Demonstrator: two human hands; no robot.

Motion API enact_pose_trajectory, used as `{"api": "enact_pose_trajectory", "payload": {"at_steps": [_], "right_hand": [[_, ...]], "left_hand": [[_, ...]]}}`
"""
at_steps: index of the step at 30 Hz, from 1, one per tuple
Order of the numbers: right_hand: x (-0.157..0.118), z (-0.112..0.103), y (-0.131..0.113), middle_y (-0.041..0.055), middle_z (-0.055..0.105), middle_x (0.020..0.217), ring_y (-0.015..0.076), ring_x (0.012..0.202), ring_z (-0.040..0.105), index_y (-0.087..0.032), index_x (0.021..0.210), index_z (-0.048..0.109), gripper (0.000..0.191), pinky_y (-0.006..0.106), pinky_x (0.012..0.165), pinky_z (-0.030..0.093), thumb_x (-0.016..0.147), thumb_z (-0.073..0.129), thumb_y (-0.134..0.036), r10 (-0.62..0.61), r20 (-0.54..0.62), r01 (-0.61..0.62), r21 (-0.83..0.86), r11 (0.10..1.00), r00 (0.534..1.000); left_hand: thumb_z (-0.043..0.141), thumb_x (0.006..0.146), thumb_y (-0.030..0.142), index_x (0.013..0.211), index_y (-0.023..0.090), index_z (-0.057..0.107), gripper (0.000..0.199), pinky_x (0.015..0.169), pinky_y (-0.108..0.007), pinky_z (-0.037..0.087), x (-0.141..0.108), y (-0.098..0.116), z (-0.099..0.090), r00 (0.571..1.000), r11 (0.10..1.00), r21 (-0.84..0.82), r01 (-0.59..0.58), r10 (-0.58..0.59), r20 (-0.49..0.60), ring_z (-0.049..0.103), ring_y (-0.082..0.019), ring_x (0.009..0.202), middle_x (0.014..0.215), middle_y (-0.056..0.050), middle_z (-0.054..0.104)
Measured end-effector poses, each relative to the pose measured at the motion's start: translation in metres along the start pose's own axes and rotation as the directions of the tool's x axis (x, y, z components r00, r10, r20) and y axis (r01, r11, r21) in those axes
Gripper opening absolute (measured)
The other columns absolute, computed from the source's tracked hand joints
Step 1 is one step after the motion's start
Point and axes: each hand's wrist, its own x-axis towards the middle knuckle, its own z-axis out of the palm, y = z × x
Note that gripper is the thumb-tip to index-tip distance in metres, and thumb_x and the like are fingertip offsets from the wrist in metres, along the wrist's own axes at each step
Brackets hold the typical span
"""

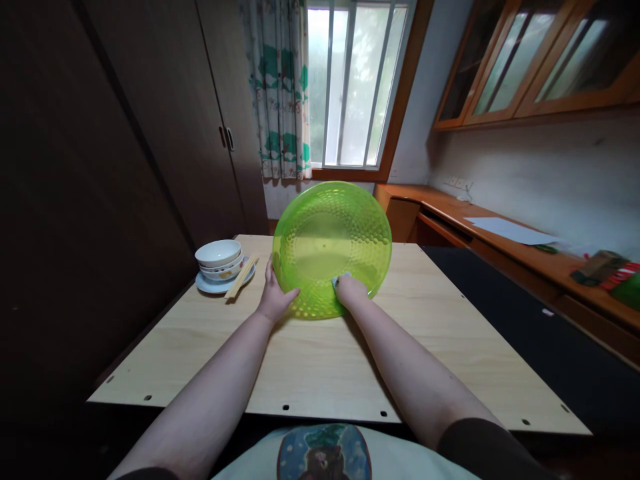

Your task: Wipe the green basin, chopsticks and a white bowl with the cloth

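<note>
You have a dimpled, translucent lime-green plastic dish (330,243) tilted up on the pale wooden tabletop (320,360), roughly central and toward the far edge, with its lower rim apparently at the surface. Your left hand (275,295) is cupped against the dish's lower left rim; its fingers are partly hidden there, so you cannot tell from this view whether it grips or only steadies. Your right hand (351,290) is closed narrowly over a small pale blue cloth (341,280), pressing it to the dish's face near the lower right rim. Only a corner of the cloth shows past your fingers. To the left of the dish, just beyond your left hand, sits a stack of bowls (219,259), white on top and patterned below, on a pale blue saucer (207,284). A pair of wooden chopsticks (241,277) rests across the saucer's right rim, angled down onto the tabletop. Status as far as visible: the dish is in both hands, while the bowls, saucer and chopsticks are untouched by either. You cannot tell the condition of the dish's surface, as no wet or soiled patch can be resolved. Beyond the table to the right, a sheet of white paper (510,230) lies on an orange wooden desk (440,207).
</note>
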Motion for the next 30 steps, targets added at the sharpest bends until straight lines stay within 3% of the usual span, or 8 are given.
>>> {"api": "enact_pose_trajectory", "payload": {"at_steps": [7,12,16,19,22,25,30], "right_hand": [[-0.002,0.001,-0.004,0.0179,0.066,0.112,0.0281,0.104,0.063,-0.016,0.112,0.066,0.035,0.037,0.081,0.049,0.09,0.04,-0.021,-0.01,-0.005,0.01,0.016,1.0,1.0],[-0.004,0.003,-0.005,0.0171,0.068,0.109,0.0279,0.1,0.065,-0.015,0.108,0.067,0.035,0.035,0.078,0.049,0.091,0.038,-0.023,-0.02,-0.012,0.02,0.015,1.0,1.0],[-0.005,0.006,-0.008,0.0133,0.068,0.11,0.0258,0.097,0.065,-0.019,0.109,0.067,0.036,0.033,0.077,0.047,0.093,0.037,-0.031,-0.179,-0.015,0.18,0.007,0.984,0.984],[-0.009,0.009,-0.011,0.0087,0.068,0.114,0.0237,0.098,0.064,-0.026,0.117,0.063,0.036,0.03,0.076,0.045,0.093,0.038,-0.036,-0.331,-0.04,0.332,0.033,0.943,0.943],[-0.011,0.011,-0.014,0.0077,0.068,0.115,0.0237,0.098,0.064,-0.028,0.12,0.062,0.037,0.03,0.075,0.045,0.093,0.038,-0.037,-0.373,-0.054,0.375,0.044,0.926,0.926],[-0.011,0.01,-0.013,0.0093,0.068,0.111,0.0244,0.096,0.065,-0.026,0.115,0.064,0.035,0.03,0.074,0.046,0.093,0.038,-0.033,-0.318,-0.048,0.32,0.026,0.947,0.947],[-0.005,0.0,-0.003,0.0157,0.067,0.11,0.0255,0.1,0.064,-0.018,0.113,0.065,0.036,0.033,0.077,0.047,0.091,0.037,-0.02,-0.018,-0.035,0.018,0.003,1.0,0.999]], "left_hand": [[0.073,0.069,0.032,0.148,0.026,0.018,0.096,0.12,-0.046,0.012,0.0,-0.015,-0.001,0.999,0.997,-0.068,-0.025,0.027,0.028,0.015,-0.029,0.145,0.154,-0.011,0.018],[0.072,0.07,0.04,0.148,0.022,0.015,0.098,0.119,-0.048,0.009,0.0,-0.021,-0.001,0.994,0.996,-0.088,-0.033,0.042,0.097,0.007,-0.03,0.146,0.156,-0.014,0.012],[0.075,0.066,0.041,0.146,0.018,0.023,0.097,0.119,-0.048,0.013,-0.002,-0.019,0.004,0.989,0.998,-0.053,0.038,-0.029,0.147,0.014,-0.033,0.144,0.153,-0.017,0.019],[0.077,0.064,0.037,0.144,0.02,0.027,0.096,0.119,-0.047,0.014,-0.002,-0.016,0.006,0.992,0.995,-0.061,0.079,-0.073,0.101,0.02,-0.032,0.143,0.151,-0.015,0.022],[0.076,0.063,0.029,0.146,0.022,0.023,0.098,0.12,-0.045,0.013,-0.001,-0.014,0.004,0.997,0.996,-0.067,0.063,-0.061,0.042,0.016,-0.03,0.144,0.154,-0.014,0.018],[0.075,0.063,0.021,0.147,0.022,0.019,0.101,0.121,-0.043,0.012,0.001,-0.013,0.0,0.999,0.998,-0.057,0.033,-0.033,0.011,0.012,-0.03,0.145,0.156,-0.013,0.013],[0.069,0.063,0.012,0.149,0.023,0.017,0.101,0.121,-0.045,0.012,0.002,-0.011,-0.004,1.0,0.999,-0.05,0.004,-0.006,-0.03,0.012,-0.03,0.145,0.156,-0.01,0.013]]}}
